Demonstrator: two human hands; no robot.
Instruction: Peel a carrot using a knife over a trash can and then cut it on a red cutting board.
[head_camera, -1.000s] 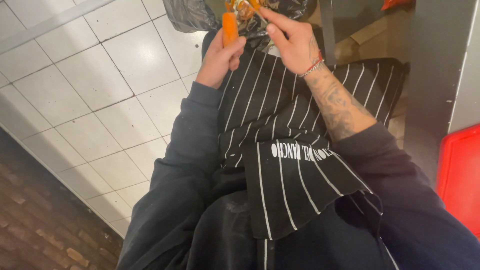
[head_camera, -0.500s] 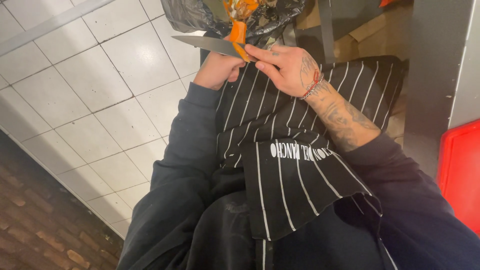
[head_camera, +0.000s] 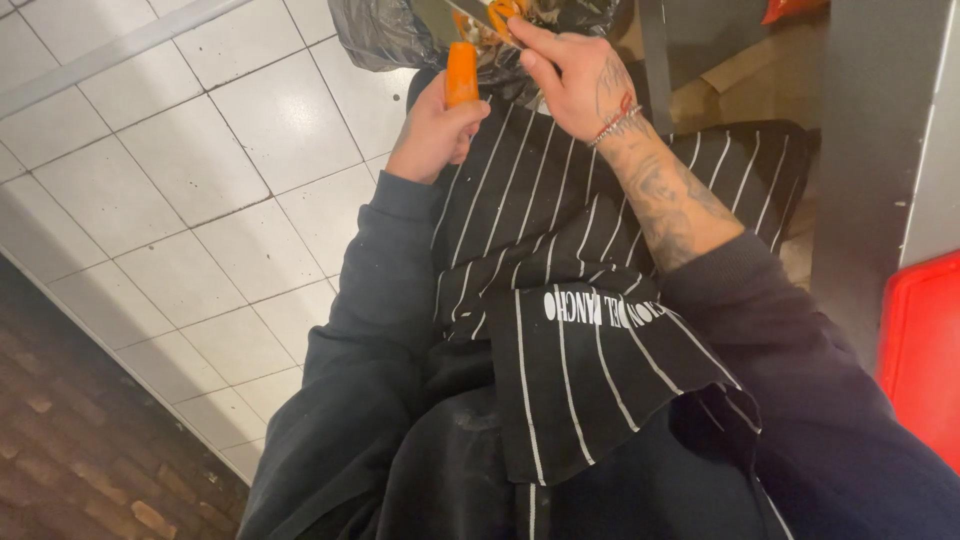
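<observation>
While the left hand (head_camera: 432, 130) is wrapped around the lower end of a carrot (head_camera: 461, 74), fingers closed on it so the orange stub stands upright above the fist, the right hand (head_camera: 570, 78) is clamped on a knife (head_camera: 470, 12) whose grey blade runs off toward the top edge of the frame. The index finger lies stretched along the back of the blade, most likely to steady it, and a bit of orange peel or carrot sits by the blade near the fingertip — too cut off to say which. Both hands are held out in front of the body, directly over a black bin bag (head_camera: 385, 35), which would catch whatever falls from the carrot. A beaded bracelet (head_camera: 618, 125) circles the right wrist above a tattooed forearm with the dark sleeve pushed back. Below the hands hangs a black apron with white stripes (head_camera: 560, 340), worn over dark clothing. White floor tiles (head_camera: 200, 180) fill the left side, bordered by brick-coloured flooring at the lower corner. At the right stands a grey metal upright (head_camera: 860, 150), with a red board or tray (head_camera: 925, 350) beside it — only its edge shows. The knife handle is hidden inside the palm, and the bag's contents cannot be made out.
</observation>
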